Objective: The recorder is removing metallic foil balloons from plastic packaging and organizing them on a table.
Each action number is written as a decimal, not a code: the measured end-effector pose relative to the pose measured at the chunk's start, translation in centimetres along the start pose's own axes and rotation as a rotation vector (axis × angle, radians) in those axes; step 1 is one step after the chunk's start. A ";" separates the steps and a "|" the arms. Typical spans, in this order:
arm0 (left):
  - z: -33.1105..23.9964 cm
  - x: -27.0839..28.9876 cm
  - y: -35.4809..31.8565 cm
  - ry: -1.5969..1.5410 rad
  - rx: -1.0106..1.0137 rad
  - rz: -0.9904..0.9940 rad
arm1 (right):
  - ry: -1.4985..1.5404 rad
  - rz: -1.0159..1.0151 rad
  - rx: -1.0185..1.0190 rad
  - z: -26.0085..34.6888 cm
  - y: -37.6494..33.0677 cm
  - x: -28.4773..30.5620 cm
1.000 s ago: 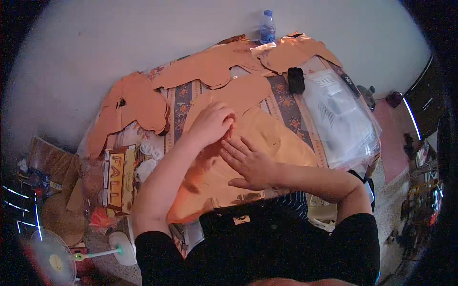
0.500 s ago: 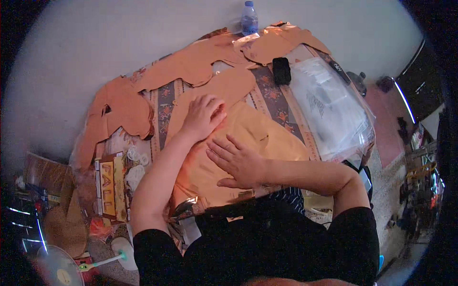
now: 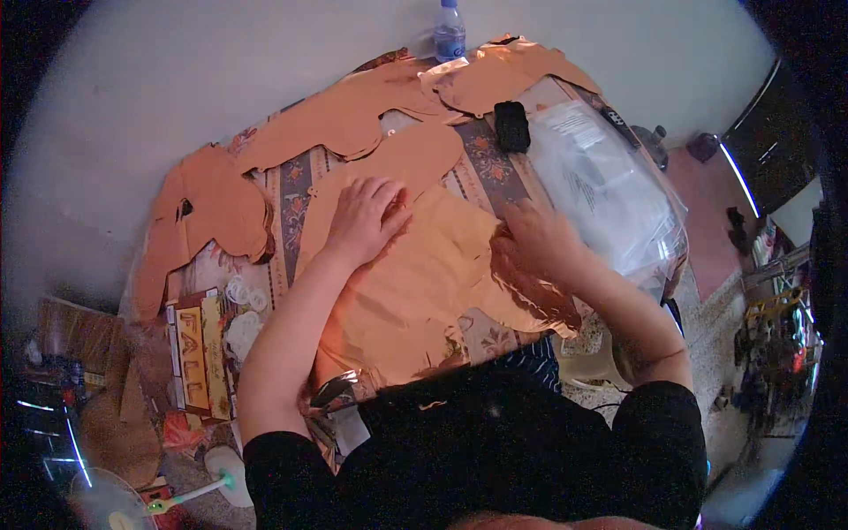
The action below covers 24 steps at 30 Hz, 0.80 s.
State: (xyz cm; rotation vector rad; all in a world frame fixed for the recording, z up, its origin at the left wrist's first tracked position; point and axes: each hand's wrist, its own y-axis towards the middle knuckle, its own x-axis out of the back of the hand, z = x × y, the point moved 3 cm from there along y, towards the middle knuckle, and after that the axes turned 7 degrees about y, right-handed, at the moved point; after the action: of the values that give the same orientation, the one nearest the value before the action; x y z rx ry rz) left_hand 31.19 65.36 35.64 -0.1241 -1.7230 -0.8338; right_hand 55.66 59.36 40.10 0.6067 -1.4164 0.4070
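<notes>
Foil balloon — both hands pressing flat.

Plain pale wall behind; tiled floor at right.

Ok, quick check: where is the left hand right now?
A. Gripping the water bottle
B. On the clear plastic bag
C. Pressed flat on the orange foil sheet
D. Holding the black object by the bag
C: the left hand lies palm down, fingers spread, on the orange foil sheet, well short of the water bottle, the black object and the clear plastic bag.
</notes>
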 end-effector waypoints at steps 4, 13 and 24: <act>-0.1 0.2 0.0 -0.027 -0.016 -0.031 | 0.159 0.136 -0.232 -1.8 0.2 -2.9; 0.5 -0.2 -0.2 -0.080 -0.037 -0.138 | 0.337 0.043 -0.237 -1.8 1.0 -1.9; 0.5 -0.6 -0.1 -0.069 -0.039 -0.106 | 1.540 0.184 0.025 2.3 5.1 1.3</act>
State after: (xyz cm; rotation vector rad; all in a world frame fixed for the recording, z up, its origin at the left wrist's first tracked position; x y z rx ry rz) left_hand 30.93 65.79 35.05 -0.0890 -1.7905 -0.9508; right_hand 50.95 61.82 42.20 0.0462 0.0231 0.7901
